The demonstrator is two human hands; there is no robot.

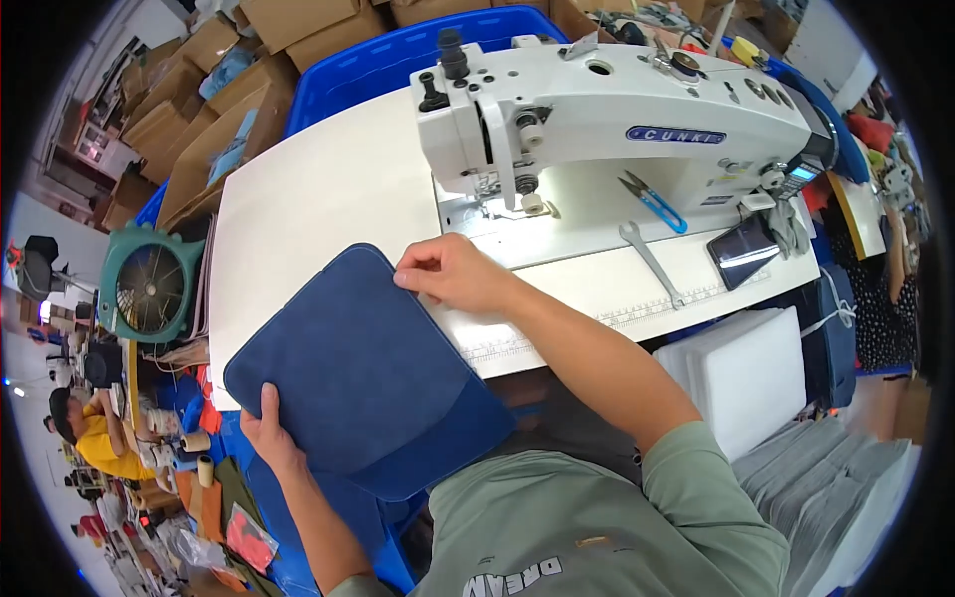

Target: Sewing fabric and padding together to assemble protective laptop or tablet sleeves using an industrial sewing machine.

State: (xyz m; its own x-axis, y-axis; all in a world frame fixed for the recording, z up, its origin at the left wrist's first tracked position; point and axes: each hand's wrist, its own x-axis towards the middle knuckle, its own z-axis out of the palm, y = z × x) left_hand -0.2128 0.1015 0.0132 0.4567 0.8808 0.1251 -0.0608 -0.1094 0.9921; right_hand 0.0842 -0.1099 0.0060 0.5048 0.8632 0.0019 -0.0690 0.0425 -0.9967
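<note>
A dark blue stitched fabric piece with rounded corners hangs tilted over the front edge of the white sewing table. My left hand grips its lower left edge, thumb on top and the other fingers hidden underneath. At its upper right edge my right hand pinches the border between thumb and fingers. A lighter band with a seam crosses the piece's lower part. Beyond my right hand stands a white sewing machine, its needle area near the table's middle.
Blue-handled thread snips, a wrench and a dark phone lie right of the needle area. A green fan stands left. White foam sheets and stacked grey pieces are at right. Blue bins and cardboard boxes line the back.
</note>
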